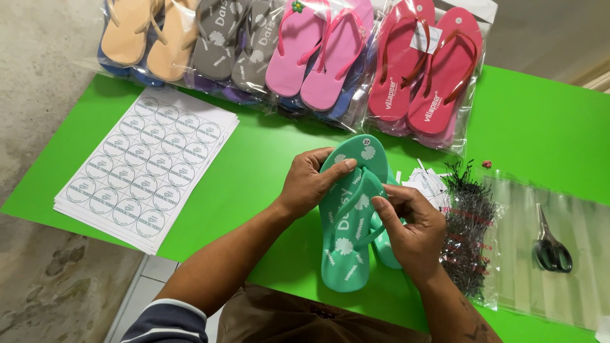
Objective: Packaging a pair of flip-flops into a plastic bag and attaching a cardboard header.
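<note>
In the head view, a pair of teal flip-flops (348, 222) with white flower prints is held above the near edge of the green bench (267, 159), in the middle of the picture, and I take this pair as the landmark. The left hand (309, 181) holds the upper sandal from its left side, with the thumb lying across the toe part and the fingers closed behind the sole, so its grip is clamped on the pair. The right hand (413, 225) is on the right side of the pair, and its thumb and fingers are pinched together on the teal strap. The second sandal is partly hidden behind the first one and behind this hand. To the left of the pair, well apart, lies a stack of sheets with round stickers (149, 166). Behind the pair, along the far edge of the bench, stands a row of bagged flip-flops: tan (143, 35), grey (235, 41), pink (321, 54) and red (426, 70). Just to the right of the pair lies a dark bundle of thin plastic fasteners (469, 222), with small white tags (427, 183) near it. Further right, black scissors (551, 244) rest on clear plastic bags (572, 216).
</note>
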